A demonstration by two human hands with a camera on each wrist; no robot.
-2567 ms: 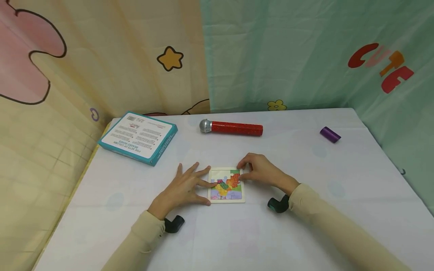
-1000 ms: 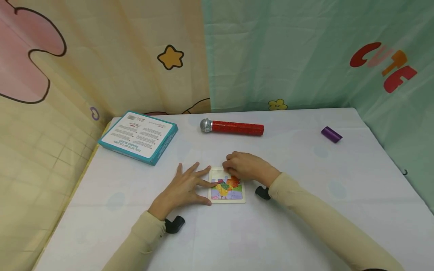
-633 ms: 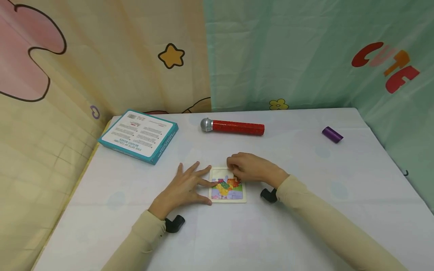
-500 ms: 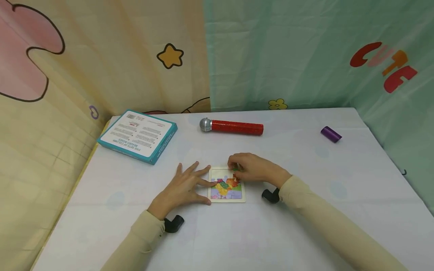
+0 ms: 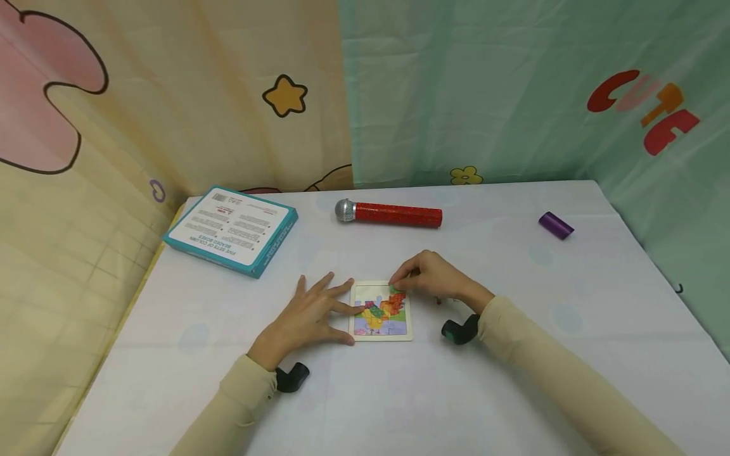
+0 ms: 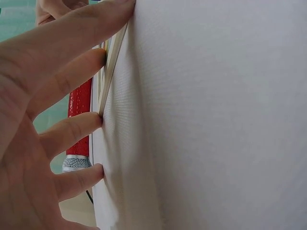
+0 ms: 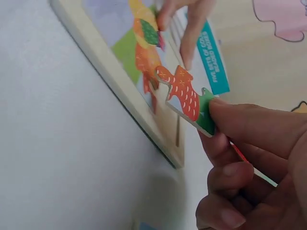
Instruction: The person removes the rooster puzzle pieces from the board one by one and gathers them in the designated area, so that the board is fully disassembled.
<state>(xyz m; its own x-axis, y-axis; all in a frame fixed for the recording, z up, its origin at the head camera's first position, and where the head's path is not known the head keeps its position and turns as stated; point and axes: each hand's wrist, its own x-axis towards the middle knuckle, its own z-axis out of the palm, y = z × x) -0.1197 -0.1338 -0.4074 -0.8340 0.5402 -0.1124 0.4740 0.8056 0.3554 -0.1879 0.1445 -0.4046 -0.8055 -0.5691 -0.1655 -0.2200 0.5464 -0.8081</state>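
A small jigsaw puzzle point(image 5: 381, 323) in a pale wooden frame lies on the white table, showing a colourful bird; its upper left part is bare. My left hand point(image 5: 305, 323) spreads its fingers along the frame's left edge, with the index fingertip over the picture. In the left wrist view, the thumb point(image 6: 86, 21) touches the frame's edge. Between thumb and index finger, my right hand point(image 5: 438, 278) pinches a red and green puzzle piece point(image 7: 184, 96). The right wrist view shows this piece tilted and raised over the frame's upper right corner.
Behind the puzzle lies a red microphone point(image 5: 393, 215). A teal-edged box point(image 5: 232, 229) lies at back left, a purple cylinder point(image 5: 556, 226) at back right. Something small and dark point(image 5: 438, 300) shows beneath my right hand, mostly hidden. Curtains stand behind the table.
My right hand has moved left over the frame, then back right to its upper right corner, where the pinched piece shows raised and tilted. My left hand stays in place.
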